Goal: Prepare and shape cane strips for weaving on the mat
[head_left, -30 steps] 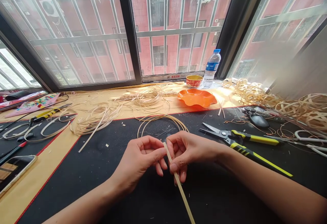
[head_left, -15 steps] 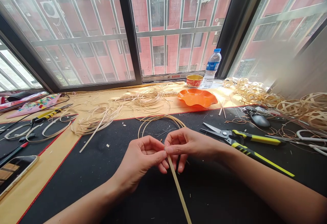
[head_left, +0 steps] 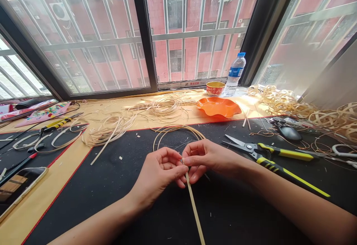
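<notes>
We observe a pale, flat, narrow strip (head_left: 195, 211), smooth and straight, slanting from the fingertips down to the lower edge of view over a black mat (head_left: 134, 220). The left hand (head_left: 160, 168) pinches its upper end between thumb and fingers; the right hand (head_left: 205, 159) has fingertips bunched at that end, and we cannot tell what they grip. Just beyond lies a ring of thin, round cane (head_left: 178, 126). To the right we note steel-bladed shears (head_left: 249, 147), spread open; farther back, a glossy, wavy-rimmed orange dish (head_left: 219, 107).
</notes>
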